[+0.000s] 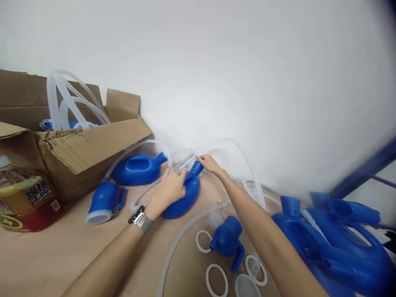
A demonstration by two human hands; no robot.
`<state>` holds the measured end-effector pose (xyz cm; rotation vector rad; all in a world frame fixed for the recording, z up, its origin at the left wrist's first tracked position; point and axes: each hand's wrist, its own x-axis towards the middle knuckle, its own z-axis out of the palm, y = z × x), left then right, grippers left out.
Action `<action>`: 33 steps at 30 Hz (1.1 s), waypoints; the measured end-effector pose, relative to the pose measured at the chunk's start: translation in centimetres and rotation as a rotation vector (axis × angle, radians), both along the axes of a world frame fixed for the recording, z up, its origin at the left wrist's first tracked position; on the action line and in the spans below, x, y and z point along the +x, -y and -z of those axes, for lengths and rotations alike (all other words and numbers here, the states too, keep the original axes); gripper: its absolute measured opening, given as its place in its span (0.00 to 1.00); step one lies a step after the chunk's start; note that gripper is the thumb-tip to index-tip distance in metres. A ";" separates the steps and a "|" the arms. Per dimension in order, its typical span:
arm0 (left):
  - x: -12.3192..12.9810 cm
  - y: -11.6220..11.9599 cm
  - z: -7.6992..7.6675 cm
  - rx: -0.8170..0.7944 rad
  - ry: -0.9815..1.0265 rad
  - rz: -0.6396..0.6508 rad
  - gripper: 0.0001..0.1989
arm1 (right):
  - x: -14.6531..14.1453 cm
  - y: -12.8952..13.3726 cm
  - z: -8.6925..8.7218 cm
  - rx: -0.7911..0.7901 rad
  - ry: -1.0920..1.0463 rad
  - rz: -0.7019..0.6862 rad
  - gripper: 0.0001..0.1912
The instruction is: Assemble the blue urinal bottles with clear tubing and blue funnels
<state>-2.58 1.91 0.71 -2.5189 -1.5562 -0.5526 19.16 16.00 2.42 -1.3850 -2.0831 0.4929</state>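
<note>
My left hand (170, 189), with a watch on its wrist, is closed round the handle side of a blue plastic urinal bottle (185, 202) that stands tilted on the table. At the bottle's mouth is my right hand (208, 163), its fingers curled at the rim and partly hidden behind it. Just left of these hands lies a second blue urinal bottle (136, 170), with a clear tube (151, 142) arching past it. A blue spouted cup piece (227, 237) rests below my right forearm, among white rings (216, 280).
An open cardboard box (102, 142) at the left holds coiled clear tubes (66, 95). In front of it stands a bottle of red-brown liquid (27, 202), beside a blue funnel-like piece (103, 202) with a white rim. Several more blue bottles (346, 243) crowd the right. A white wall (232, 82) closes the back.
</note>
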 end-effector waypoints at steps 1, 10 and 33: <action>-0.1 0.0 -0.1 -0.001 -0.002 0.004 0.34 | 0.1 -0.1 0.0 -0.018 -0.001 -0.014 0.28; -0.4 0.2 -0.4 -0.015 -0.012 0.038 0.35 | 0.5 -0.9 -0.4 -0.176 -0.052 -0.135 0.31; -0.5 -0.4 0.0 -0.028 0.001 0.038 0.31 | 0.4 -1.3 -0.2 -0.209 -0.043 0.031 0.20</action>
